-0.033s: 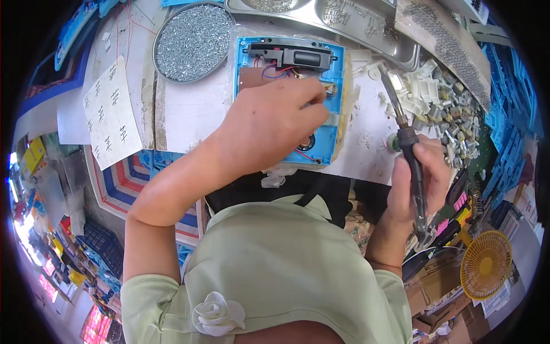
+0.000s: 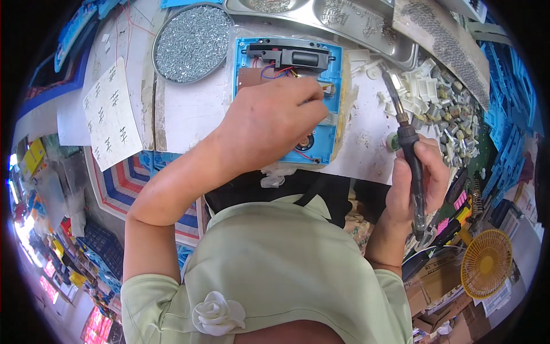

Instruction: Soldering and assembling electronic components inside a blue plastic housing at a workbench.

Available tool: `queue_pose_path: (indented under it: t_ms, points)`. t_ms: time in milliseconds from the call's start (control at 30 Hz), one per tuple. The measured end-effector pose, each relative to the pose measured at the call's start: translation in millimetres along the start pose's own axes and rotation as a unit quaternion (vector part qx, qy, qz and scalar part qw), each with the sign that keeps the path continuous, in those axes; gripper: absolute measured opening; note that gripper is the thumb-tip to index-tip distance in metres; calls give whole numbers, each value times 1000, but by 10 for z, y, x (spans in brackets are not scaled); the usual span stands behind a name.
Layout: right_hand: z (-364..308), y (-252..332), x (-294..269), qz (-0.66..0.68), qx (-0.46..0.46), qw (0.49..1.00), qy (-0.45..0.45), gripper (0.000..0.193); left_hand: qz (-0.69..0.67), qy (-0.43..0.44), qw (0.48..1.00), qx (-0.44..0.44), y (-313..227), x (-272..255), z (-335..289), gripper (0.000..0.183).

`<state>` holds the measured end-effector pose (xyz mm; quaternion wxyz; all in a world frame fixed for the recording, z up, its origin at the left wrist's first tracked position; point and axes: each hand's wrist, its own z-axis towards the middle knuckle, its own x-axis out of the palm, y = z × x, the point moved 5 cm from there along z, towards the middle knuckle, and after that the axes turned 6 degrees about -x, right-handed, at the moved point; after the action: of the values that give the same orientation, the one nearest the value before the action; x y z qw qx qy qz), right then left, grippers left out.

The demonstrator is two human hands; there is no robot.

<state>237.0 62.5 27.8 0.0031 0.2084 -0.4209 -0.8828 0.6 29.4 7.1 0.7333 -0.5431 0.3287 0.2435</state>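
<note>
In front of me lies a blue plastic casing (image 2: 337,63), open side up. A black part (image 2: 303,59) crosses its far end, with red and blue wires and a brown board (image 2: 250,77) below it. My left hand (image 2: 278,117) reaches over the casing, fingers curled together at its right side, close to a small metal part (image 2: 327,89). What the fingertips hold, if anything, is hidden. A round speaker-like part (image 2: 306,142) shows under the hand. My right hand (image 2: 423,175) is closed around the dark handle of a soldering iron (image 2: 408,137), its tip pointing away from me.
A round tray of small metal screws (image 2: 193,43) stands at the far left of the casing, and metal trays (image 2: 366,28) at the far side. White plastic pieces and small motor-like parts (image 2: 452,123) are heaped right of the iron. A handwritten sheet (image 2: 113,114) lies left.
The casing has shifted very slightly to the left, with my left hand still over it. My right hand keeps the soldering iron in nearly the same place.
</note>
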Motion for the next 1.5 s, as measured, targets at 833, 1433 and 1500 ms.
queue_pose_path:
  t_ms: [833, 1433, 1500]
  points:
    - [117, -110, 689, 43, 53, 998, -3, 50, -205, 32, 970, -129, 230, -28, 35, 7]
    - [94, -110, 844, -28, 38, 997, 54, 55, -227, 25, 964, -138, 242, -11, 29, 4]
    - [79, -88, 588, -65, 33, 996, 41, 52, -195, 17, 974, -111, 209, -22, 20, 6]
